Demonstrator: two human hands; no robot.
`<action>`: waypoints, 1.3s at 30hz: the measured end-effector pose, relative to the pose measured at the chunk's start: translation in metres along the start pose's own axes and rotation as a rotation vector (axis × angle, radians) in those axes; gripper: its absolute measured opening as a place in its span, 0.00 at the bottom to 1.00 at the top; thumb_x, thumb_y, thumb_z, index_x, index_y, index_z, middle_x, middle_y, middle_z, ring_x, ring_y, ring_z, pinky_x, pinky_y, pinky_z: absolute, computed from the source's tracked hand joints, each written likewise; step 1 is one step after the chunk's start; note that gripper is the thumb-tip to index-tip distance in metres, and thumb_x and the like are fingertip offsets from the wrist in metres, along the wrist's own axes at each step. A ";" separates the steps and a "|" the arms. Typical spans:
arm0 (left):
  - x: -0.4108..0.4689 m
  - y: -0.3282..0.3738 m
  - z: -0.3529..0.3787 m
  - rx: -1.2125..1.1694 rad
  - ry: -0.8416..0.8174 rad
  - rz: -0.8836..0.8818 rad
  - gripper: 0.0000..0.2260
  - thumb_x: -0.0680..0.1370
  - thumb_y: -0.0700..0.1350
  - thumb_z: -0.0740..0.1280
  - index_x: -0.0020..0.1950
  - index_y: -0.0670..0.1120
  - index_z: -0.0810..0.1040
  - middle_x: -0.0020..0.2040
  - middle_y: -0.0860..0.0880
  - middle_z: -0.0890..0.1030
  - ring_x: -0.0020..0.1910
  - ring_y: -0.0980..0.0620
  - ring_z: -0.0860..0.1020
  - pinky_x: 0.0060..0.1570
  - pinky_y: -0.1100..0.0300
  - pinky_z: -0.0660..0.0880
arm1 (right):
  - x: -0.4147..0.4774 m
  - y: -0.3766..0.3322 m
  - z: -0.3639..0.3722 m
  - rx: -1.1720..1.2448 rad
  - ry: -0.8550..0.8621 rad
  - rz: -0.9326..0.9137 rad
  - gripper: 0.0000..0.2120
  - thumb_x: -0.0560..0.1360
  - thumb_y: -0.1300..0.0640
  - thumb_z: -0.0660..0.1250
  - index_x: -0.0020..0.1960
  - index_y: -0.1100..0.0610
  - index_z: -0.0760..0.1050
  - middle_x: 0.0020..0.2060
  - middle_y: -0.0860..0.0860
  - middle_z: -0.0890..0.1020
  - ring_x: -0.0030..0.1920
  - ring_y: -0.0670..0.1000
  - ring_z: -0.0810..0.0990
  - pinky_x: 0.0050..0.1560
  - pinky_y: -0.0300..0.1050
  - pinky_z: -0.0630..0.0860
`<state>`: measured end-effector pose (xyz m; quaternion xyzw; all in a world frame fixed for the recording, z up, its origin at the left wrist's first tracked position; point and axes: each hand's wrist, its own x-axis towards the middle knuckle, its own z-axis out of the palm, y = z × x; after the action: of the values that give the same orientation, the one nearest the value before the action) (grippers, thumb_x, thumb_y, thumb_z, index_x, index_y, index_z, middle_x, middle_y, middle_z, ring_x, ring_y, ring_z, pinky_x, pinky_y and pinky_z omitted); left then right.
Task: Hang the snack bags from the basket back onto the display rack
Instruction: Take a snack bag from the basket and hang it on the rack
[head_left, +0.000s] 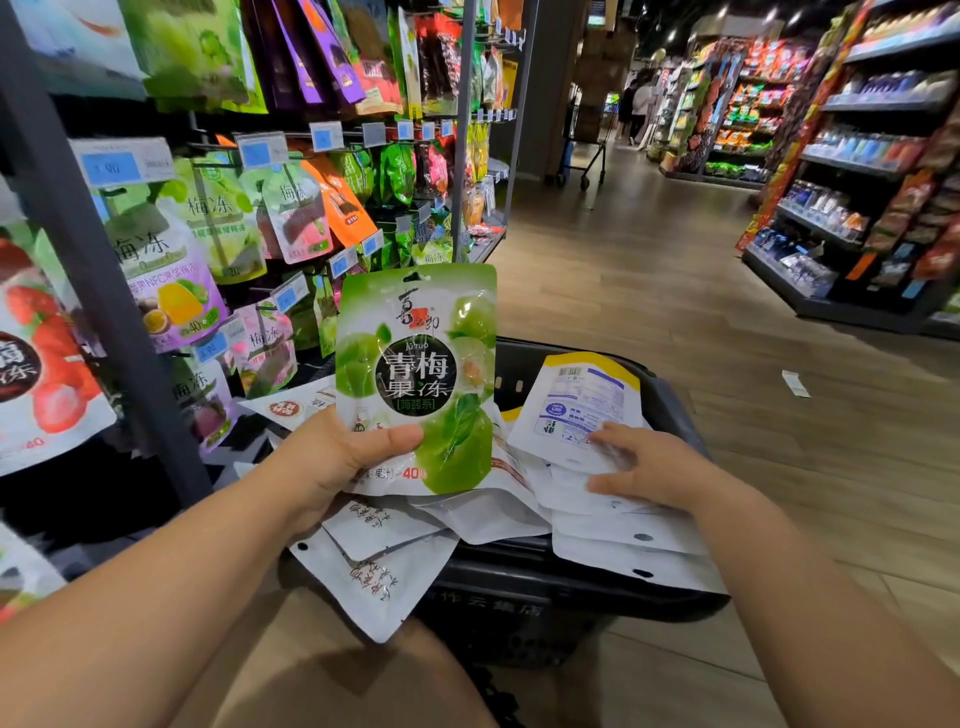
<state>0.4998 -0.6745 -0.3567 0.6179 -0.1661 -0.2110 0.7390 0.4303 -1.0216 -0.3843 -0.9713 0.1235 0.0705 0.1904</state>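
While the left hand (358, 452) pinches the probably light, floppy green bag (415, 364) far below its hang hole (414, 276), the right hand (647, 462) rests spread-fingered on white bags (582, 400).

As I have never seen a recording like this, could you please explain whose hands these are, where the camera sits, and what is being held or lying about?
There is no machine here: a person works with two bare hands in a shop aisle. The single picture comes from a camera worn on the person's head, looking forward and down. The left hand holds a green snack bag upright, with the thumb across its lower front. The right hand rests with fairly straight fingers on a pile of white bags lying in a black basket. One of them, a yellow-edged bag, lies printed back up. To the left stands the display rack, where similar bags hang on hooks behind price tags.
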 end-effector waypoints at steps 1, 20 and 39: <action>0.000 0.000 0.001 -0.002 -0.002 0.006 0.40 0.45 0.54 0.86 0.54 0.42 0.84 0.51 0.42 0.86 0.50 0.45 0.85 0.43 0.59 0.82 | -0.001 -0.002 0.000 -0.008 0.006 0.003 0.37 0.70 0.38 0.74 0.75 0.43 0.66 0.76 0.40 0.64 0.75 0.46 0.63 0.72 0.40 0.59; -0.012 0.007 -0.006 -0.076 0.157 0.014 0.19 0.65 0.37 0.73 0.56 0.39 0.82 0.48 0.39 0.86 0.42 0.44 0.86 0.36 0.56 0.82 | -0.010 -0.053 -0.045 0.203 0.790 -0.154 0.11 0.79 0.50 0.67 0.47 0.55 0.84 0.39 0.54 0.85 0.44 0.57 0.80 0.44 0.49 0.73; -0.045 0.036 -0.057 0.071 0.380 0.172 0.22 0.60 0.38 0.80 0.53 0.45 0.83 0.49 0.46 0.87 0.48 0.47 0.85 0.52 0.52 0.79 | -0.002 -0.148 -0.094 1.035 0.761 -0.317 0.05 0.78 0.55 0.68 0.44 0.50 0.78 0.42 0.52 0.85 0.47 0.57 0.85 0.52 0.61 0.81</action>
<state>0.4939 -0.5979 -0.3313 0.6557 -0.0831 -0.0207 0.7502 0.4762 -0.9250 -0.2453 -0.7179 0.0557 -0.3748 0.5840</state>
